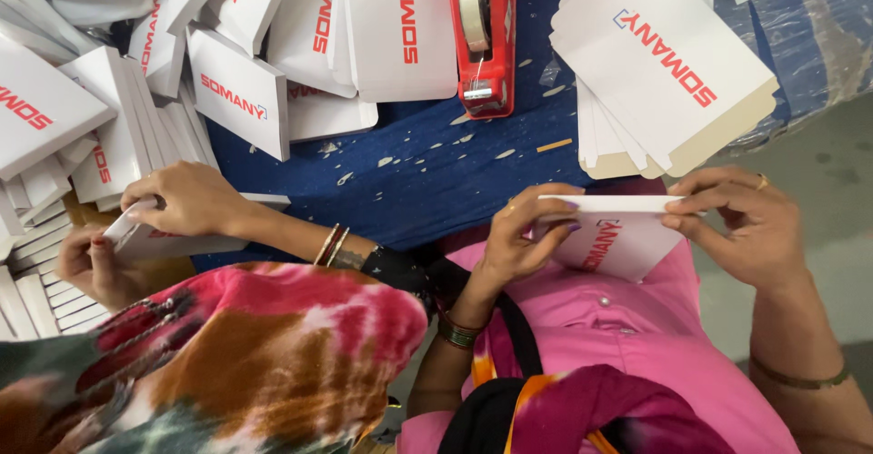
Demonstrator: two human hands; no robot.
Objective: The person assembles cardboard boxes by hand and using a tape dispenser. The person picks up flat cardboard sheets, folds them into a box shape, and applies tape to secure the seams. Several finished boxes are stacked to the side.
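— What's closest to you there?

— My pink shirt (600,327), right under the camera, and just above it the flat white carton (614,231) with red lettering that I'm holding. My left hand (523,236) pinches its left end, thumb under and fingers curled over the top edge. My right hand (750,227) grips the right end the same way, so both hands are closed on it, in my lap at the near edge of the desk (427,181).

— And whose hands are those to your left?

— A co-worker's, in a tie-dye top (245,354). One of their hands (186,199) presses on another white carton (155,236); the other (95,263) holds it from below.

— What lies on the desk?

— A blue cloth covers it. At the far middle sits a red tape dispenser (485,35). Far right is a stack of flat cartons (664,72); far left, a loose heap of folded white boxes (136,81). Small paper scraps (455,145) dot the cloth between them.
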